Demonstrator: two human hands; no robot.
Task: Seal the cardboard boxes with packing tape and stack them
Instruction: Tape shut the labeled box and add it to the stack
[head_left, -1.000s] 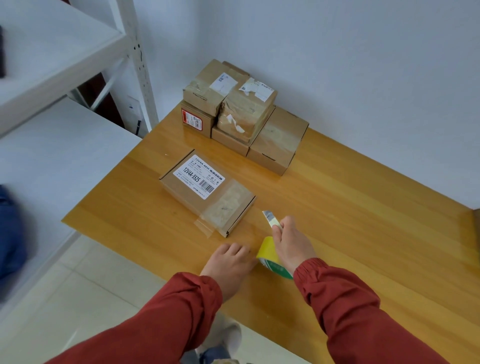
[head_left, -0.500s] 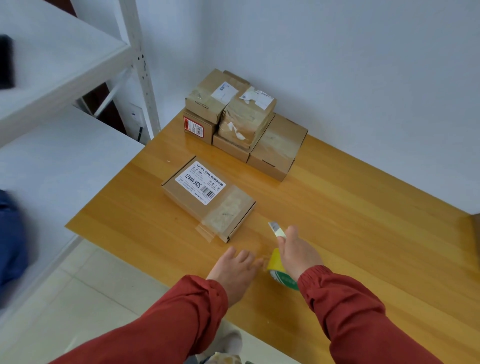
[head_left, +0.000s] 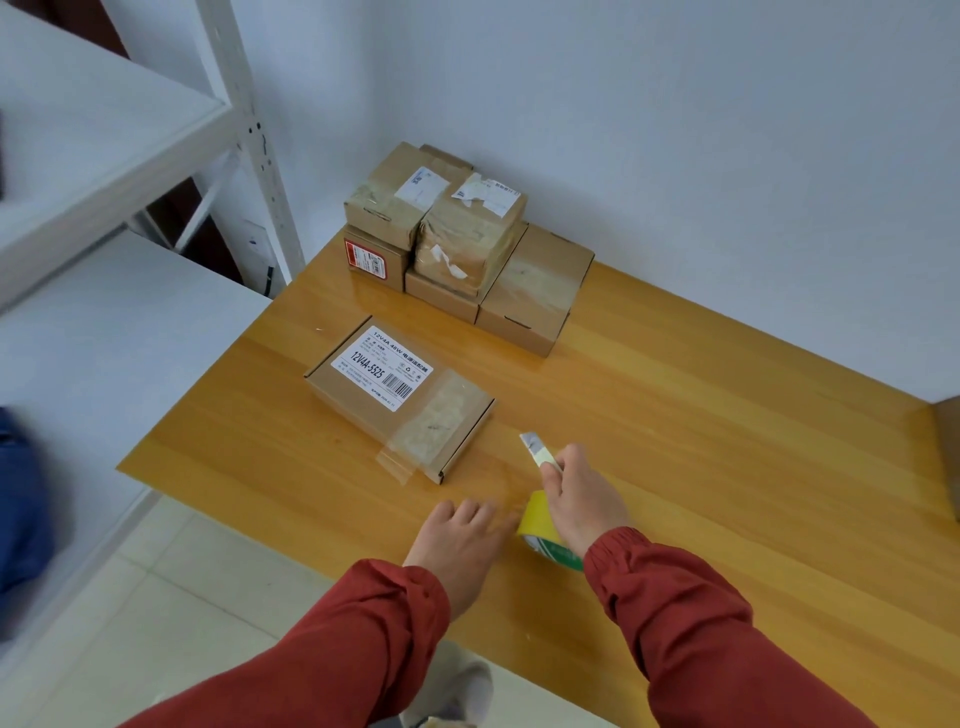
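The right hand (head_left: 582, 499) pinches a small cutter (head_left: 537, 451) above the yellow tape roll (head_left: 539, 522); the left hand (head_left: 462, 538) lies flat, fingers straight, beside it. The labelled box (head_left: 400, 400), clear tape over its near end, sits on the table (head_left: 727, 415) near the stacked boxes (head_left: 467, 244).

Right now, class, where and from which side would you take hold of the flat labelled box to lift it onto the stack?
Probably from above, pinching the flat labelled box across its two long sides at the label end. It lies flat and low on the table, and loose tape overhangs the near end, so keep fingers off that.
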